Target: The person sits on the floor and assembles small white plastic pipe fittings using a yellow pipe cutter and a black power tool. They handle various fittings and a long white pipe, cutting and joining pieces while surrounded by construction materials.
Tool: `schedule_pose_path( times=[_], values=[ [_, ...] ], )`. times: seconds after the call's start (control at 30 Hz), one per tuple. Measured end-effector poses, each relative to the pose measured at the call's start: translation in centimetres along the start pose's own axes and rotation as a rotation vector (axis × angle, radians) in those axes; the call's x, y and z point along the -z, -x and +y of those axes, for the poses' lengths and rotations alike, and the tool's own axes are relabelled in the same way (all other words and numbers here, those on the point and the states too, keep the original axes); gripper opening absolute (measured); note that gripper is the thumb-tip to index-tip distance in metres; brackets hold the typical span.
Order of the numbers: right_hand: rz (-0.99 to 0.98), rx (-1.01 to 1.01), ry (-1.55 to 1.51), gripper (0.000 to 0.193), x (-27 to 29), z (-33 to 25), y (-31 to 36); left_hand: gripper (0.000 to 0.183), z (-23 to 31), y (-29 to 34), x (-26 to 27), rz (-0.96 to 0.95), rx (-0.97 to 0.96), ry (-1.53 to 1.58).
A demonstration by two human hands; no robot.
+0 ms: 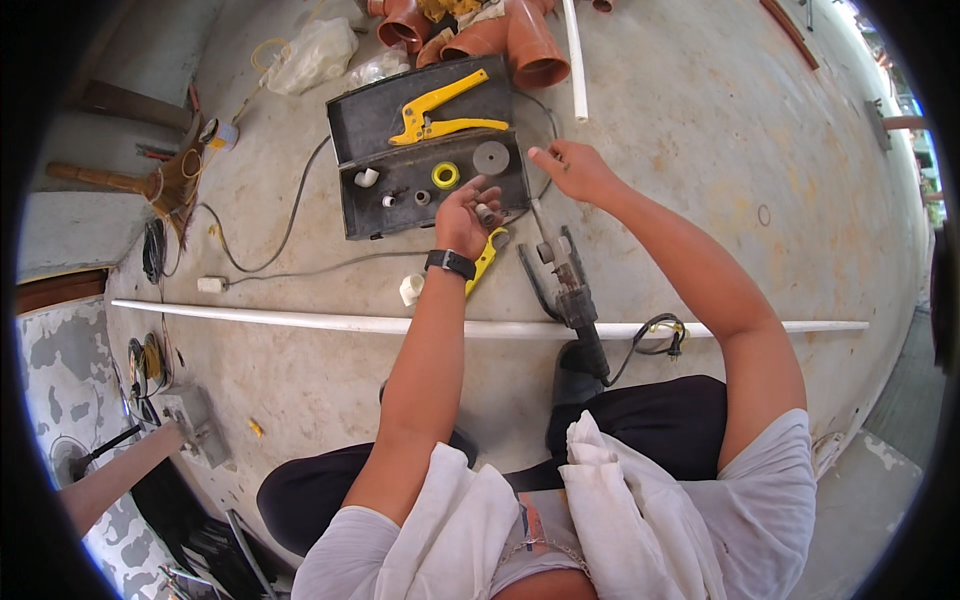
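My left hand [466, 220] is over the front edge of an open black toolbox [358, 222], palm up, its fingers curled round a small grey pipe fitting [485, 214]. To the right of the box, my right hand [580, 172] is raised with its fingers pinched together; what they hold, if anything, is too small to make out. In the box lie a yellow-green tape roll [445, 175], a grey disc [491, 158] and several small fittings. A yellow pipe cutter [440, 112] rests in the lid. Another yellow tool [484, 265] lies partly hidden behind my left wrist.
A long white pipe [280, 318] crosses the floor before my knees. A power drill [572, 290] with a cord stands over it, beside a white elbow fitting [411, 290]. Orange pipe fittings [535, 50] and a plastic bag [315, 58] lie beyond the box. Cables trail at left.
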State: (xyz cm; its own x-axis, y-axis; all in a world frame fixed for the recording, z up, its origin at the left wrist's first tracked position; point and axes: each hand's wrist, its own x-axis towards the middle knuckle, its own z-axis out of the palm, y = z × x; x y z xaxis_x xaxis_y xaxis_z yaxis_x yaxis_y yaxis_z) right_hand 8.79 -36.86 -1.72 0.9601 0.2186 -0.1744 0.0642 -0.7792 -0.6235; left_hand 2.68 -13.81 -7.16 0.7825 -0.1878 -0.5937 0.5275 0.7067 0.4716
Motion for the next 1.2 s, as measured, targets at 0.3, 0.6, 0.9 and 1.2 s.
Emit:
schedule_pose_path(
  times=[0.3, 0.6, 0.9, 1.2],
  values=[
    [-0.305, -0.012, -0.543, 0.029, -2.8, -2.7, -0.5, 0.047, 0.6, 1.1, -1.1, -0.010, -0.218, 0.160],
    [-0.243, 0.107, -0.489, 0.020, -1.7, -7.0, 0.7, 0.024, 1.1, 2.1, 0.5, -0.063, -0.160, 0.245],
    [-0.244, 0.214, -0.374, 0.020, -1.9, -4.8, 0.2, 0.032, 0.0, 2.8, -0.1, 0.069, -0.446, -0.657],
    [-0.234, 0.363, -0.164, 0.018, -1.5, -5.5, 0.5, 0.032, -0.5, 2.9, 0.7, 0.190, -0.705, -1.115]
  ],
)
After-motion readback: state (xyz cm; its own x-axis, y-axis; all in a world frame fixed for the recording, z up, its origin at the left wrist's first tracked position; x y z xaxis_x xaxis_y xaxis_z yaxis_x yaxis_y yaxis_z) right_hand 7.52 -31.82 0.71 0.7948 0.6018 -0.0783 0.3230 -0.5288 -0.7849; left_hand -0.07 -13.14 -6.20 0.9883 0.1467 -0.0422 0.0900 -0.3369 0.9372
